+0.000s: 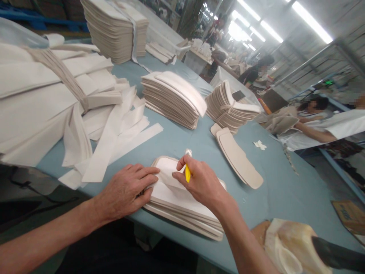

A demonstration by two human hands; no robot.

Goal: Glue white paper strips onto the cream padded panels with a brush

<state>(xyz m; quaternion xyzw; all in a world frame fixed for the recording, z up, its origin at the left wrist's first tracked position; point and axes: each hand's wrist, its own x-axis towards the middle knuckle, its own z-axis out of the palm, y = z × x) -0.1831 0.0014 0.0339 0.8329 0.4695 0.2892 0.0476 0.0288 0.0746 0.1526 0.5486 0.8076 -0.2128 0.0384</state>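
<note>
My left hand [125, 190] lies flat, fingers spread, on the near left end of a low stack of white padded pieces [182, 213] at the table's front edge. My right hand [199, 180] hovers over the same stack and grips a small yellow tool [187, 173] with a white tip between thumb and fingers. A thin white sheet [167, 179] on top of the stack is lifted slightly between the two hands.
Loose white strips [114, 137] and folded white sheets [37, 95] cover the left. Taller stacks [171, 99] [228, 108] [116, 30] stand further back on the blue table [270, 171]. Single beige pieces [238, 158] lie to the right. Other people [313, 118] work at the far right.
</note>
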